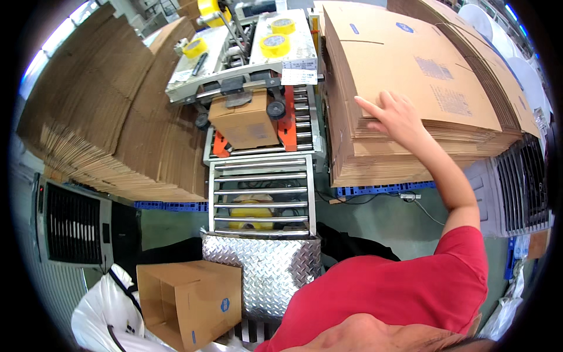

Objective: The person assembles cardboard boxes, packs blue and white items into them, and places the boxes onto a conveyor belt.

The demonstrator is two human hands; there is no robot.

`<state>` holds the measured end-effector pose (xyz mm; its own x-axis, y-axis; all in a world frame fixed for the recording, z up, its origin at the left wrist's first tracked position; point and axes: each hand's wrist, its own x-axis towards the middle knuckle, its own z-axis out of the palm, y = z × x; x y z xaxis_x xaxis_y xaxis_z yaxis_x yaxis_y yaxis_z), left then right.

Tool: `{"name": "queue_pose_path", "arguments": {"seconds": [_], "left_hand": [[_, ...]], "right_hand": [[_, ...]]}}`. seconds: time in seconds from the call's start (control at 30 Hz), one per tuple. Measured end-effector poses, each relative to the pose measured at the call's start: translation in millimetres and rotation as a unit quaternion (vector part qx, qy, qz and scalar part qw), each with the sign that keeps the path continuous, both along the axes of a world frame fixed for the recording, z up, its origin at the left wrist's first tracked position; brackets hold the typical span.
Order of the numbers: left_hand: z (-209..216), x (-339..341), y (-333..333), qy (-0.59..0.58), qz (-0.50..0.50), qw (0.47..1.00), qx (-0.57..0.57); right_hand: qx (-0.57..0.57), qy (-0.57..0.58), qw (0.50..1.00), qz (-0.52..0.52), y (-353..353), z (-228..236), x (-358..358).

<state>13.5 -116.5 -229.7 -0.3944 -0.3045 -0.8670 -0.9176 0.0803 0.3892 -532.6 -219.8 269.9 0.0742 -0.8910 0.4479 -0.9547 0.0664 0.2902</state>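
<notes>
Tan flattened cartons [410, 85], blue-marked, lie stacked.

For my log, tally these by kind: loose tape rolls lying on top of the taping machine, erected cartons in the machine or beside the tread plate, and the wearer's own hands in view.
Loose yellow tape rolls: 3
Erected brown cartons: 2
Right hand, on the flattened cartons: 1
Total: 6
</notes>
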Motion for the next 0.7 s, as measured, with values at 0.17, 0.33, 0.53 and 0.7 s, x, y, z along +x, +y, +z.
{"name": "queue_pose_path", "arguments": {"seconds": [0.17, 0.33, 0.53, 0.7], "left_hand": [[34, 54, 37, 0.026, 0.095, 0.992, -0.081], [82, 13, 1, 0.191, 0.198, 0.945, -0.174], [176, -61, 21, 0.374, 0.162, 0.9, -0.155], [174, -34, 59, 0.348, 0.197, 0.912, -0.089]], "right_hand": [[0.105, -0.022, 0.994, 0.028, -27, -3, -12], [0.046, 0.031, 0.997, 0.057, -33, -36, 19], [-0.023, 0.032, 0.999, -0.016, -18, 2, 41], [0.035, 0.038, 0.995, -0.091, -11, 22, -1]]}}
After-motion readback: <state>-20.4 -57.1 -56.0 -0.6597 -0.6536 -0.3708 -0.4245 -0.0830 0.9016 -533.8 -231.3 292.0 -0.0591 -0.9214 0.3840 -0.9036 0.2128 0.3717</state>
